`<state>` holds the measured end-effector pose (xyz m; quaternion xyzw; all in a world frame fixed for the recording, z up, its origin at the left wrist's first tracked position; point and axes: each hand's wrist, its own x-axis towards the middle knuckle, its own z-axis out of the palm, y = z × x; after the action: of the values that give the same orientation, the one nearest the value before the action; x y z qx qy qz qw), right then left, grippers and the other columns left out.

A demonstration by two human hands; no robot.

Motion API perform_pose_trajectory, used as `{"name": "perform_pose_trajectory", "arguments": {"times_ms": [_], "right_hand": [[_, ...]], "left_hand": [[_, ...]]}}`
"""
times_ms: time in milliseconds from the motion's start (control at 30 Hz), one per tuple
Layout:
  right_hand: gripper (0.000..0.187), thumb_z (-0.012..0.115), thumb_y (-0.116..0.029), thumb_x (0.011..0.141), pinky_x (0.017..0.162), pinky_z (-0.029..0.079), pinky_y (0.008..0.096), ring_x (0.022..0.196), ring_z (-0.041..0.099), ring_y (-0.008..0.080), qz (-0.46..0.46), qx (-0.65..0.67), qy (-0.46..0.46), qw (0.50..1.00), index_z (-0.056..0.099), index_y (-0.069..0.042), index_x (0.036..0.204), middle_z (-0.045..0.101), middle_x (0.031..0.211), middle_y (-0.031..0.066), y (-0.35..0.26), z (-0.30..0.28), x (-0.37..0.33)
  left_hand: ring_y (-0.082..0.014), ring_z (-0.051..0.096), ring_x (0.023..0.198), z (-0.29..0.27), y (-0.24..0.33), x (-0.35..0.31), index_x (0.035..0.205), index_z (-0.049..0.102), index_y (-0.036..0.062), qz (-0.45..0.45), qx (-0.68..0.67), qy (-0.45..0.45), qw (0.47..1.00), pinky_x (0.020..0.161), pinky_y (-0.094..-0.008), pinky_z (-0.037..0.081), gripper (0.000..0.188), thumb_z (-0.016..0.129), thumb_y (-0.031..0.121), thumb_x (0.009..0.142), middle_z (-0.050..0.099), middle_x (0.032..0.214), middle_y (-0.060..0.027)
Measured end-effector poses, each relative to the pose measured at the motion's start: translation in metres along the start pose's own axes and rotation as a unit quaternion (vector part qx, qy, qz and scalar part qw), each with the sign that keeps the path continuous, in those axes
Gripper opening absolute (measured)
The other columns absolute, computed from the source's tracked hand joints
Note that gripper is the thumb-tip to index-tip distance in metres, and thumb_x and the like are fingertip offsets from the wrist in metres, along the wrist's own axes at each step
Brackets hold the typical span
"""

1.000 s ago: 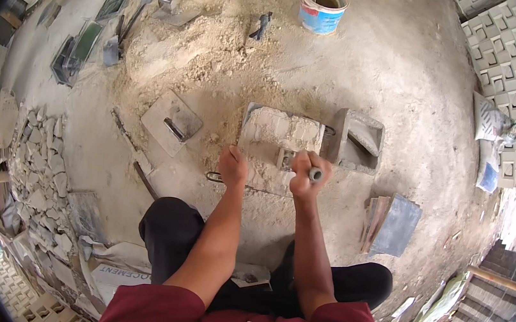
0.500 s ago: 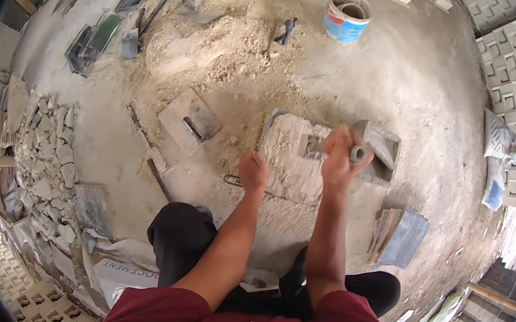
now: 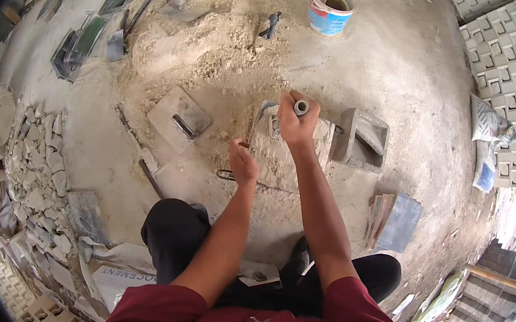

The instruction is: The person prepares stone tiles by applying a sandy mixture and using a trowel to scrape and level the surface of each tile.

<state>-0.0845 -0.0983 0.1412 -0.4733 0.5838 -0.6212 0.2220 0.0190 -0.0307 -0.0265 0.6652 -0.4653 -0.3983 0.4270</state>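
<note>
Left forearm (image 3: 219,237) reaching forward, slanting slightly inward. Left wrist (image 3: 247,182) nearly straight. Left hand (image 3: 244,161) low, fingers bent, thumb side upward; firmness of grip unclear. Right forearm (image 3: 323,211) stretched farther forward, angled inward toward left. Right wrist (image 3: 302,148) roughly in line with forearm. Right hand (image 3: 297,117) ahead of left, fingers curled in upright fist. Hands near each other, apart. Left knee (image 3: 175,231) and right knee (image 3: 379,275) bent, spread either side of arms.
</note>
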Motion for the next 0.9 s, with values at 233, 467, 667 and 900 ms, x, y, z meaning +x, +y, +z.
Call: {"name": "perform_pose_trajectory", "arguments": {"times_ms": [233, 467, 667, 900], "right_hand": [[0.032, 0.054, -0.009, 0.082, 0.041, 0.028, 0.0326, 0.043, 0.031, 0.0124, -0.01, -0.021, 0.002, 1.0, 0.039, -0.001, 0.055, 0.033, 0.046, 0.0084, -0.026, 0.009, -0.032], [0.033, 0.047, -0.003, 0.086, 0.041, 0.029, 0.0273, 0.046, 0.037, 0.0066, 0.02, -0.005, 0.022, 1.0, 0.039, -0.003, 0.054, 0.042, 0.048, -0.0001, -0.059, -0.009, -0.065], [0.04, 0.046, -0.004, 0.091, 0.039, 0.023, 0.0261, 0.045, 0.034, 0.0051, 0.025, 0.016, 0.025, 0.999, 0.032, -0.005, 0.054, 0.04, 0.047, 0.0011, -0.061, -0.008, -0.081], [0.03, 0.047, -0.006, 0.085, 0.04, 0.029, 0.0279, 0.045, 0.039, 0.0082, -0.015, -0.013, 0.023, 1.0, 0.043, 0.0, 0.056, 0.043, 0.049, 0.0033, -0.044, -0.02, -0.111]], "left_hand": [[-0.03, 0.059, 0.082, -0.008, -0.002, 0.0, 0.111, 0.053, -0.0005, 0.003, -0.082, 0.033, 0.996, 0.076, -0.0387, 0.046, 0.036, 0.032, 0.02, 0.089, 0.061, 0.091, -0.0172], [-0.0217, 0.057, 0.079, -0.003, -0.031, 0.008, 0.105, 0.056, 0.0004, -0.028, -0.197, 0.088, 0.976, 0.071, -0.0344, 0.046, 0.041, 0.036, 0.033, 0.091, 0.061, 0.087, -0.012], [-0.0211, 0.056, 0.078, -0.007, -0.041, 0.019, 0.099, 0.058, 0.0004, 0.002, -0.199, 0.145, 0.969, 0.073, -0.0338, 0.045, 0.037, 0.036, 0.028, 0.09, 0.06, 0.083, -0.0107], [-0.0244, 0.055, 0.075, -0.008, -0.027, 0.016, 0.092, 0.059, -0.0024, -0.141, -0.19, 0.133, 0.962, 0.074, -0.0378, 0.044, 0.035, 0.035, 0.023, 0.089, 0.06, 0.084, -0.0126]]}}
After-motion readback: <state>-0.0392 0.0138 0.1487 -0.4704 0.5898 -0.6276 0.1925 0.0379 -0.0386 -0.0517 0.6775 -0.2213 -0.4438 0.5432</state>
